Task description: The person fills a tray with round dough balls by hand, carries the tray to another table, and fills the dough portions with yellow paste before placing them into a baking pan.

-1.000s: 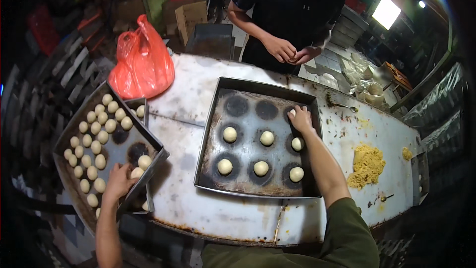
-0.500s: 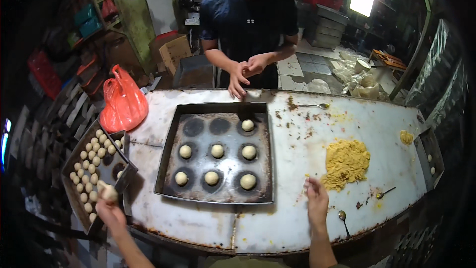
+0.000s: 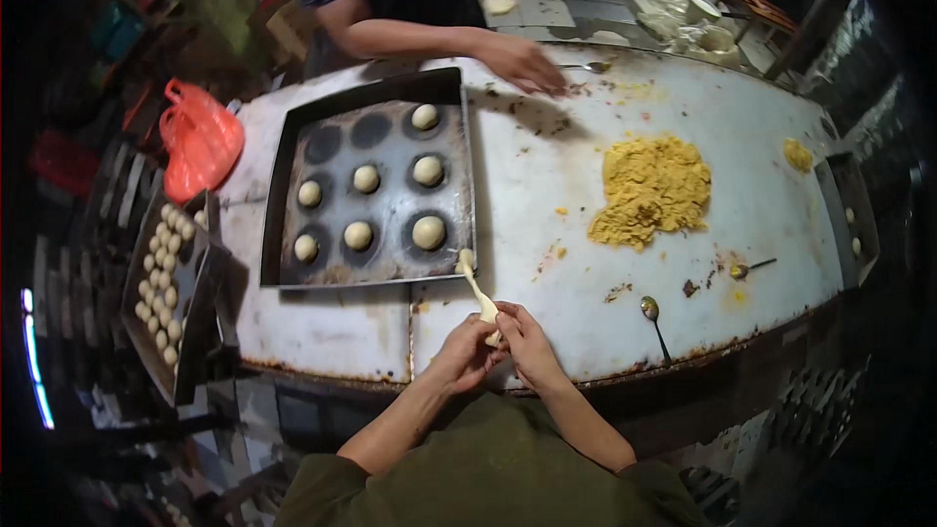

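Note:
My left hand (image 3: 467,355) and my right hand (image 3: 530,344) meet at the table's near edge, both closed on a pale piece of dough (image 3: 488,312). A thin strand of it stretches away to a small lump by the tray's near right corner. Beyond my hands lies the dark metal baking tray (image 3: 468,176), with several round dough balls (image 3: 358,235) spaced apart on it. To the right, a crumbly yellow filling (image 3: 654,190) is heaped on the table. A spoon (image 3: 652,317) lies nearer, its handle toward me.
Another person's hand (image 3: 522,63) reaches over the far edge toward a spoon (image 3: 593,67); their other hand holds a flat dough round (image 3: 500,3). At left are a red plastic bag (image 3: 200,141) and a deep tray (image 3: 200,317) of dough balls. Another spoon (image 3: 747,270) lies right.
My left hand has come from the deep tray at left to the middle with dough, joining my right hand, which moved left. The other person's arm now stretches across the table's far side.

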`<state>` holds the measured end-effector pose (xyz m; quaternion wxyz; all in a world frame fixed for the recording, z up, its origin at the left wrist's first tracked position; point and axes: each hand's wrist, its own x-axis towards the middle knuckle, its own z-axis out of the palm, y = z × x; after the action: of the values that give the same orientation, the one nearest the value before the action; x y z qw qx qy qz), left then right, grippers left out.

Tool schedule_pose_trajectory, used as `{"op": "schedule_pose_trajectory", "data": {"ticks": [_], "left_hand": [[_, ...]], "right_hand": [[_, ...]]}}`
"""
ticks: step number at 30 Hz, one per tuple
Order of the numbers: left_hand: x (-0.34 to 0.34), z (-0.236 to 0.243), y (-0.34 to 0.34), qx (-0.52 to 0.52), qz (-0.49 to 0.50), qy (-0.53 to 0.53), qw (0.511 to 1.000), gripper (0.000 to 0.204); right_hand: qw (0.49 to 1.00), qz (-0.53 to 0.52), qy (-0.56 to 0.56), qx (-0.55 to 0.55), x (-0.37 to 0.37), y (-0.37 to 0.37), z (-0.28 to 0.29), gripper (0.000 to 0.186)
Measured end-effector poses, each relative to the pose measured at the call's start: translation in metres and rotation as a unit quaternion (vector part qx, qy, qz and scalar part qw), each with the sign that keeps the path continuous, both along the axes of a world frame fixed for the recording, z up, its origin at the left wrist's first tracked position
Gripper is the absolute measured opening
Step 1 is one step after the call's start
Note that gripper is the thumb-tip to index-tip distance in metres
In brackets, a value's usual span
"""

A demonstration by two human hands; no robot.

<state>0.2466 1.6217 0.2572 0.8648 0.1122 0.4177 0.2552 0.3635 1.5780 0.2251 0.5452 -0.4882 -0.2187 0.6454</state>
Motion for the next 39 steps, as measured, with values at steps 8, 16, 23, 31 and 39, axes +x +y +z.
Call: {"op": "schedule_pose_trajectory", "data": {"ticks": [8,16,23,31,39], "left_hand": [[-0.102,-0.017,-0.053,0.275,-0.376,0.135,0.875,0.042],[-0.155,-0.013,-0.026,0.175,-0.048,-0.027,0.983,0.038],[-0.148,-0.029,-0.009,0.061,-0.068,-0.117,0.989,0.048],[-0.131,-0.044,-0.021,0.008,-0.085,-0.063,0.994,0.03],[-0.079,-0.004,-0.016,0.036,0.007,-0.193,0.981,0.053]], "right_hand": [[0.995,0.01,0.096,-0.026,-0.048,0.013,-0.015,0.021],[0.901,-0.1,-0.387,0.167,-0.134,0.001,0.039,0.018],[0.845,-0.187,-0.494,0.08,-0.086,0.041,-0.008,0.015],[0.377,-0.081,-0.922,0.04,0.11,0.099,-0.03,0.026],[0.409,0.187,-0.893,-0.003,0.136,0.048,-0.015,0.025]]}}
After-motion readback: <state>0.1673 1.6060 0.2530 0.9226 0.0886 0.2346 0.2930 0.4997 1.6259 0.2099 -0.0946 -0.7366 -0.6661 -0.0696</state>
